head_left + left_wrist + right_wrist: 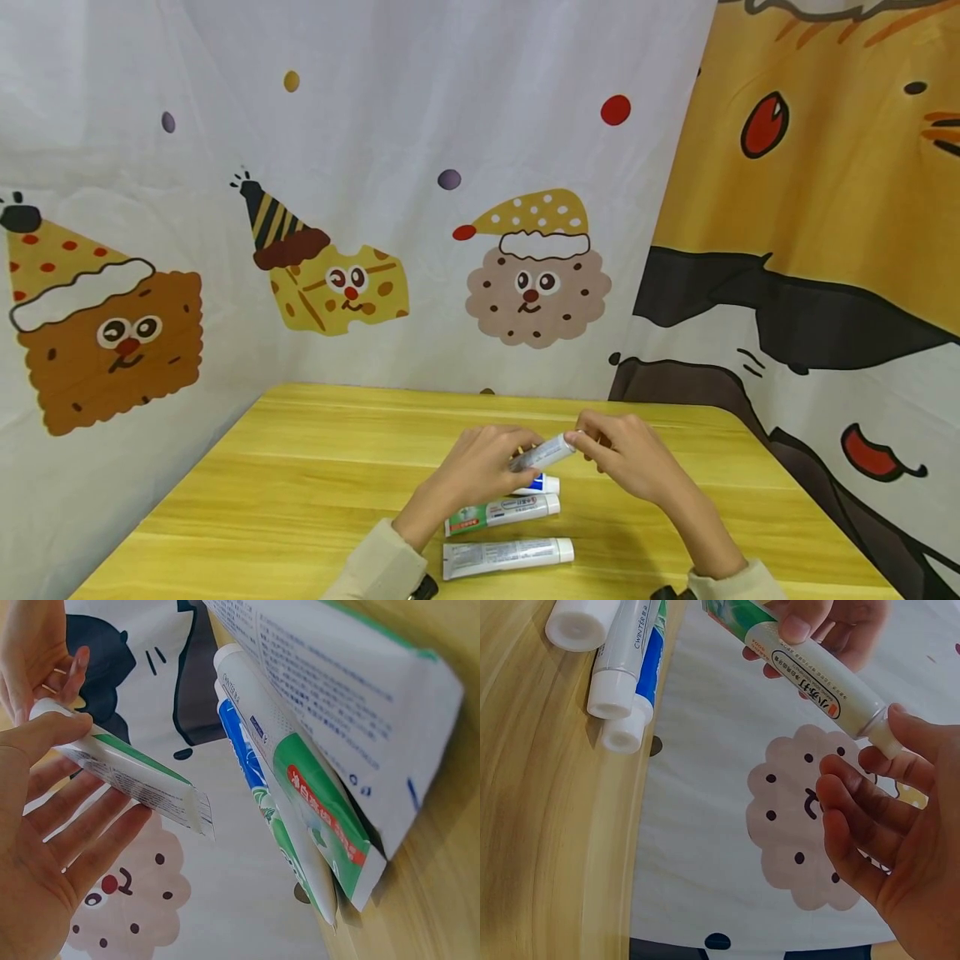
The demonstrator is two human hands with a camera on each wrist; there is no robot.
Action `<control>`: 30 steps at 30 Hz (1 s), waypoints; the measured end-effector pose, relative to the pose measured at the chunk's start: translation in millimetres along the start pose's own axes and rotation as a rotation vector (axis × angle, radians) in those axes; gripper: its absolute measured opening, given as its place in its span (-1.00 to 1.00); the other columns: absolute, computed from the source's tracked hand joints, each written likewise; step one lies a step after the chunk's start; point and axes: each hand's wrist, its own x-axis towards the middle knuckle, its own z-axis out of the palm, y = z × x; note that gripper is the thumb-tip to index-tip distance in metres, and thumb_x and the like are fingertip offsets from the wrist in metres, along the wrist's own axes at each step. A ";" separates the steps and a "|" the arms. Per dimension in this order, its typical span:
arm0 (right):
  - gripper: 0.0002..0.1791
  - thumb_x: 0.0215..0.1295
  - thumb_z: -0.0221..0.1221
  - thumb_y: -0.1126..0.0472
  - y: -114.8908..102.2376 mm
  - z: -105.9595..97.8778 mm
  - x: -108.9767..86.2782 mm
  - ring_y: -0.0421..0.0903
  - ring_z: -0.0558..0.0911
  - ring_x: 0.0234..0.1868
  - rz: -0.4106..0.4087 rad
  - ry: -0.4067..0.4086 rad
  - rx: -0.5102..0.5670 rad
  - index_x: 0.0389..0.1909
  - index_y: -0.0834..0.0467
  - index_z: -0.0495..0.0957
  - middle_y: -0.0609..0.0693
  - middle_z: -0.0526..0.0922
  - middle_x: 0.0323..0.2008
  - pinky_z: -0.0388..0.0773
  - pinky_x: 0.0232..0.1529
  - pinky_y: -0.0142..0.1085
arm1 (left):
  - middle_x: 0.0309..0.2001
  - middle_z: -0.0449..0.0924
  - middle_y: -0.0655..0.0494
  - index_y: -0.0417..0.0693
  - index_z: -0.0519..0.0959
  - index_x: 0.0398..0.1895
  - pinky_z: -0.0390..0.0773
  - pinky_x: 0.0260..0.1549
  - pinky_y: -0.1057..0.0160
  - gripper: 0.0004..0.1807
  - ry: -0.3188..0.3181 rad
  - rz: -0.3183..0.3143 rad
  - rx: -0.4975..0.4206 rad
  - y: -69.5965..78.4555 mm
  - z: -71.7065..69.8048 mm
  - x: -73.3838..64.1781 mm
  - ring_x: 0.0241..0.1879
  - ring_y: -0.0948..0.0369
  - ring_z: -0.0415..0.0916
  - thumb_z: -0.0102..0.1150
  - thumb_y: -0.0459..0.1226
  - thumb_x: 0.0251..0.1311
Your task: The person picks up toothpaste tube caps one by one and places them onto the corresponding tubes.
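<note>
My left hand (pixel 483 465) holds a white and green toothpaste tube (pixel 547 452) above the table, tilted up towards its capped end. In the left wrist view, the thumb lies across the tube and the fingers spread beneath it. At the other end, my right hand (pixel 637 457) pinches the white cap (pixel 886 741) between thumb and index finger; its other fingers are loosely bent. Below the hands lie a blue, white and green tube (pixel 251 761), a white and green tube (pixel 504 513) and a mostly white tube (pixel 510 557), caps pointing right.
The wooden table (pixel 300 467) carries the lying tubes in a rough column near its front edge. A white curtain (pixel 420 100) with cartoon figures hangs behind it, and a patterned orange and black cloth (pixel 817 192) hangs at the right.
</note>
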 end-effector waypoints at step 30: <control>-0.84 0.61 0.06 0.09 5.4 -7.9 -0.8 -0.35 0.53 -0.60 0.074 0.014 0.051 -0.20 -0.03 0.58 -0.29 0.55 -0.54 0.51 -0.51 -0.38 | -0.13 0.78 0.25 0.13 0.69 0.10 0.43 -0.46 0.45 -0.65 -0.027 -0.022 0.073 -25.8 -8.6 11.9 -0.39 0.41 0.50 0.38 -0.05 0.29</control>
